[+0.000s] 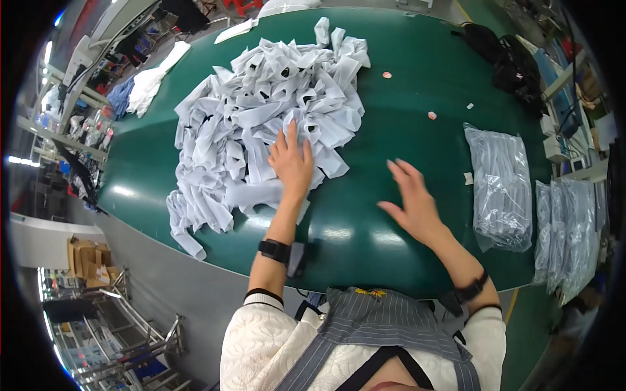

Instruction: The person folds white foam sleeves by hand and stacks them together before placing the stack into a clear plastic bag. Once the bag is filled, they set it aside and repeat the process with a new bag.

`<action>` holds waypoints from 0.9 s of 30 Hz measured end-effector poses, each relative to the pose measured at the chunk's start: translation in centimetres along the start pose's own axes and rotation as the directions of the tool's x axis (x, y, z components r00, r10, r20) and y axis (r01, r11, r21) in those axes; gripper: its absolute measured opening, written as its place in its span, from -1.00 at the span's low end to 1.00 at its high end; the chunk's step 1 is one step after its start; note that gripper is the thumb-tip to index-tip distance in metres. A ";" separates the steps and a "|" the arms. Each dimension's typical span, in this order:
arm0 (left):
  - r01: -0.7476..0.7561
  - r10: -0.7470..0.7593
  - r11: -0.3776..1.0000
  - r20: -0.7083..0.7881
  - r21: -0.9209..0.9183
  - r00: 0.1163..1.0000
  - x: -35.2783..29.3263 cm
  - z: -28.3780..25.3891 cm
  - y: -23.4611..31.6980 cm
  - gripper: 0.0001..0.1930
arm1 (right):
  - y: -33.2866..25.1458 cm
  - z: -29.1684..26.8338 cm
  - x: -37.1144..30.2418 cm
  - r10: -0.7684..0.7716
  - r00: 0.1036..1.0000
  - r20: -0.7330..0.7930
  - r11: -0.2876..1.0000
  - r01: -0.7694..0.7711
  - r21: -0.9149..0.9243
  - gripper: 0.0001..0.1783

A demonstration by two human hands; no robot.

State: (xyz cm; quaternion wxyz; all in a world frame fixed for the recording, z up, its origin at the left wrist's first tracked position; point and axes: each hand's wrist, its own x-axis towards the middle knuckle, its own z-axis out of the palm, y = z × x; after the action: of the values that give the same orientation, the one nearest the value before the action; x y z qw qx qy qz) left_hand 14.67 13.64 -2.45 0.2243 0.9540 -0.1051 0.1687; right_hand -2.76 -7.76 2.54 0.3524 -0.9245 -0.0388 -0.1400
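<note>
A large heap of pale grey-white fabric pieces [215, 140] lies on the green table [404, 117], left of its middle. Some pieces show small dark patches or openings. My left hand [291, 164] rests at the heap's near right side, its fingers spread over the cloth; no piece is gripped in it. Over bare table to the right of the heap is my right hand [414, 203], slightly blurred, with fingers and thumb apart and nothing held.
Clear plastic packs of white goods [501, 189] lie at the table's right, with more bagged packs [566, 228] beside its edge. Small red-and-white bits [432, 115] dot the far surface. A black bag [512, 65] sits far right; white cloth [156, 79] lies far left.
</note>
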 end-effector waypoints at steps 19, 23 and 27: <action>-0.067 0.389 0.635 0.244 -0.769 0.888 -4.6 -1.5 4.2 -0.32 | 8.4 3.9 3.4 -0.090 0.984 -0.153 0.989 0.071 -0.128 -0.57; -0.301 0.381 0.903 0.249 -0.306 0.890 -9.4 -8.2 -2.8 -0.22 | 8.3 1.0 0.4 -0.031 0.987 -0.160 0.925 -0.033 -0.379 -0.61; -0.258 0.274 0.960 0.190 -0.106 0.943 -16.3 -9.3 -10.6 -0.26 | 3.5 -0.1 -3.9 -0.008 0.970 -0.245 0.988 -0.030 -0.149 -0.66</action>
State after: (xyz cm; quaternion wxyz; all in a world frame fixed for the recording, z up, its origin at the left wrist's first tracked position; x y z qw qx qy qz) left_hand 0.01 29.27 -4.76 0.2252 0.9336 -0.2619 0.0951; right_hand -5.91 -10.32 -0.77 0.2842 -0.9245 0.0208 -0.2533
